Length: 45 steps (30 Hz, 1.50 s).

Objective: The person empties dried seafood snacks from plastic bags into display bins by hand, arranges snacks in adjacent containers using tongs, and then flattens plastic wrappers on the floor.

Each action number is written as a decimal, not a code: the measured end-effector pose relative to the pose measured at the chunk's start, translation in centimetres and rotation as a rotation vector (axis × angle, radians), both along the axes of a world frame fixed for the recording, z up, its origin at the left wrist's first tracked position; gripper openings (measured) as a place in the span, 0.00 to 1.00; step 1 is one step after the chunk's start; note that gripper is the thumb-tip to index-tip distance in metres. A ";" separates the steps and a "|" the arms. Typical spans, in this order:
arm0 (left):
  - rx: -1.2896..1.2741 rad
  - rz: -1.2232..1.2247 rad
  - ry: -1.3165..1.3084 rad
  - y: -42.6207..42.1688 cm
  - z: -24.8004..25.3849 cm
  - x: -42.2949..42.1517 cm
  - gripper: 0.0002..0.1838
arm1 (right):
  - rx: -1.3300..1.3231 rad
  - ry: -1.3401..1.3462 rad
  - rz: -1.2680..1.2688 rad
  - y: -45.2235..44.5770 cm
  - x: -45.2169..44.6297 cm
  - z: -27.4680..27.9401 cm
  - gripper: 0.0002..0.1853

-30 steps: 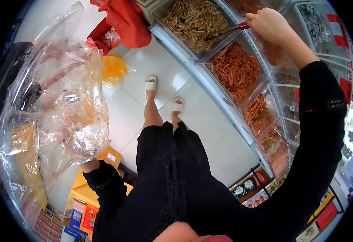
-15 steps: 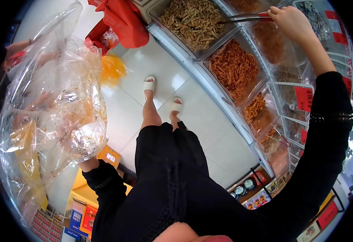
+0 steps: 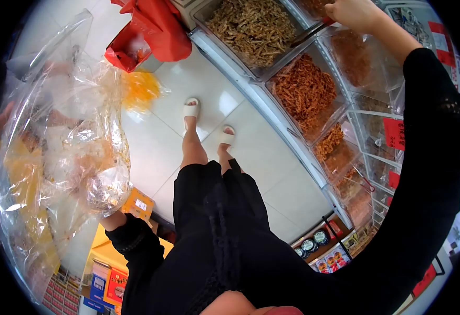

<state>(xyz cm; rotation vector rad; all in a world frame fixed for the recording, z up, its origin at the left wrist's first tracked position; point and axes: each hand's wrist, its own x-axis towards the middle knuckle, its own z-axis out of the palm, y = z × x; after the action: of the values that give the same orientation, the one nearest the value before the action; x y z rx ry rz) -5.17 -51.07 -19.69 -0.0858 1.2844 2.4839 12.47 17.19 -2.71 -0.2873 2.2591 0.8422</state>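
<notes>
My right hand [image 3: 353,13] is closed around dark metal tongs [image 3: 314,32] above the bins at the top right. The tongs reach down toward the edge of a clear bin of small dried fish [image 3: 251,31]; their tips are hard to make out. My left hand [image 3: 96,191] grips a large, crumpled clear plastic bag [image 3: 62,136] at the left. Glare and folds in the plastic blur its fingers. Reddish-brown dried shreds [image 3: 306,84] fill the neighbouring bin.
More bins with hinged clear lids [image 3: 366,58] and red price cards [image 3: 394,134] run down the right. A red bag [image 3: 167,37] and a yellow plastic bundle [image 3: 140,92] are at the upper left. Boxed goods [image 3: 117,283] stand lower left. Part of another person shows behind the plastic.
My right hand has moved left and up with the tongs, toward the fish bin. The plastic bag and my left hand have shifted slightly left and down.
</notes>
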 end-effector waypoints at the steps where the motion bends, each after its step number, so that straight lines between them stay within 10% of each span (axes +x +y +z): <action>1: -0.004 0.003 -0.001 -0.1 -0.1 -0.1 0.22 | -0.016 -0.018 0.011 -0.2 -0.7 0.3 0.06; 26: -0.128 0.057 0.016 -2.3 -0.2 -0.5 0.22 | 0.047 0.103 0.399 3.2 0.5 2.0 0.15; 29: -0.165 0.053 0.019 -2.5 -0.1 -0.7 0.22 | -0.007 -0.038 0.165 1.8 -0.7 5.7 0.04; 36: -0.376 -0.005 0.052 -2.0 -0.5 -2.3 0.21 | -0.171 0.555 -0.553 0.8 18.8 6.2 0.18; 40: -0.436 -0.130 0.177 2.7 1.5 -1.6 0.23 | -0.345 0.891 -1.417 -13.7 31.4 -4.7 0.20; 45: -0.274 -0.151 -0.023 7.3 2.2 -0.3 0.23 | -0.463 1.281 -1.863 -21.7 30.7 -16.2 0.21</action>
<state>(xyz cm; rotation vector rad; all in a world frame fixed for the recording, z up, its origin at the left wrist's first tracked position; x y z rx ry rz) -5.43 -43.74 -17.45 -0.0807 1.5536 2.1642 43.13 -4.47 -18.89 2.3189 2.2277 -0.7619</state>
